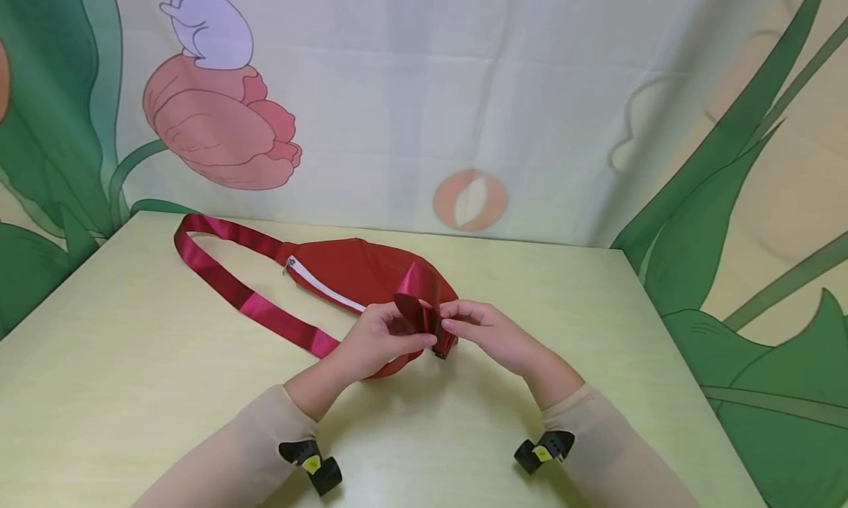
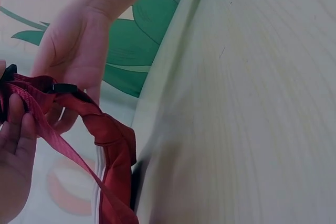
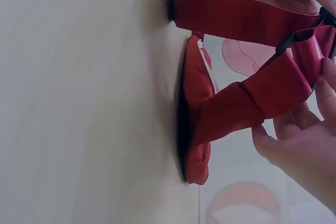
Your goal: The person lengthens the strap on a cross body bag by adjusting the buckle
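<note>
A red waist bag (image 1: 344, 261) lies toward the far middle of the table, its white zipper partly showing. Its shiny dark-red strap (image 1: 225, 276) loops out to the left. Over the bag's right end, my left hand (image 1: 377, 342) pinches a folded loop of strap (image 1: 419, 283) between thumb and fingers. My right hand (image 1: 490, 335) grips the same bunched part from the right, thumb and fingertips at its edge. Between the hands, black plastic buckle pieces (image 2: 64, 88) show on the strap in the left wrist view. A raised strap section (image 3: 241, 19) stretches across the right wrist view.
The pale wooden table (image 1: 132, 390) ends at a printed cloth backdrop (image 1: 543, 125) with leaves and a flower. A small black camera sits on each wrist, the left one (image 1: 318, 467) and the right one (image 1: 545, 450) both low over the table.
</note>
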The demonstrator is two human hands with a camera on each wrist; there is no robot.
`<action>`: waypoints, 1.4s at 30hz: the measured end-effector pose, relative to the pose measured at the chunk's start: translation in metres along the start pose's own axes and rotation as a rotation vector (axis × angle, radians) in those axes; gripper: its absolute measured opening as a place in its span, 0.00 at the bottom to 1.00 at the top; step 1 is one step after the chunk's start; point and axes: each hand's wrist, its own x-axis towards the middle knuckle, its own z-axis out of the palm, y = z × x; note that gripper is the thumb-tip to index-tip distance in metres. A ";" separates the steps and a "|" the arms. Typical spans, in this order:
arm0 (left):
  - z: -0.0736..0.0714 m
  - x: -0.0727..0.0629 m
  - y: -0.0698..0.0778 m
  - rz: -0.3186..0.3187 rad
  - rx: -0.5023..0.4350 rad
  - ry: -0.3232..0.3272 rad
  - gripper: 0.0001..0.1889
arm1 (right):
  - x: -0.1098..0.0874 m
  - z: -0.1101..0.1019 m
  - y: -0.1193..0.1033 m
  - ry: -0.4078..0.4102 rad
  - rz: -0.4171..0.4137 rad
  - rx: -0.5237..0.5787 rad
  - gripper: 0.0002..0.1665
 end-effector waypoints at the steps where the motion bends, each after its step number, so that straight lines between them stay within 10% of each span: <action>1: 0.000 0.000 0.001 0.004 0.007 -0.002 0.14 | 0.000 0.000 0.001 0.000 0.001 -0.006 0.18; 42: -0.002 -0.001 -0.005 0.006 -0.035 -0.032 0.18 | 0.003 -0.002 0.005 0.007 0.035 0.025 0.23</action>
